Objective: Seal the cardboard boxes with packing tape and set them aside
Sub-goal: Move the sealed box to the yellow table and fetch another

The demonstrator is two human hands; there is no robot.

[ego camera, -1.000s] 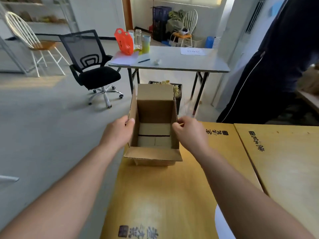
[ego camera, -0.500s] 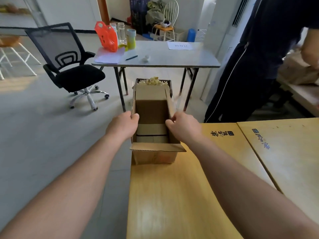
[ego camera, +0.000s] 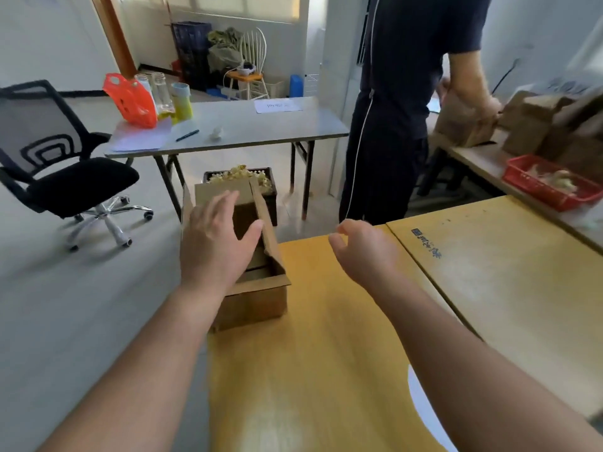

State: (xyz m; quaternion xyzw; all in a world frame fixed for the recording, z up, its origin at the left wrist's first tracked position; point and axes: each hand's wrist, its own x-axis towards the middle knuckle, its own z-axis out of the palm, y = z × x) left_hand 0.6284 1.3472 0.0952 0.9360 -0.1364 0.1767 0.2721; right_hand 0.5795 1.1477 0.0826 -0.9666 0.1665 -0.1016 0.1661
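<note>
A small brown cardboard box (ego camera: 257,301) stands at the far left corner of the yellow table (ego camera: 319,353), its top flaps up. My left hand (ego camera: 217,246) lies spread over the box's open top, fingers straight, against the far and left flaps. My right hand (ego camera: 362,249) hovers to the right of the box, off it, fingers loosely curled and holding nothing. I see no packing tape.
A second yellow table (ego camera: 509,275) adjoins on the right. A person in dark clothes (ego camera: 401,102) handles cardboard boxes (ego camera: 535,128) at a bench with a red basket (ego camera: 548,184). Beyond stand a grey folding table (ego camera: 248,128), a black crate (ego camera: 270,190) on the floor and an office chair (ego camera: 65,177).
My right hand has let go of the box's right flap and moved away to the right. My left hand has moved from the left flap over the open top. The view has turned right.
</note>
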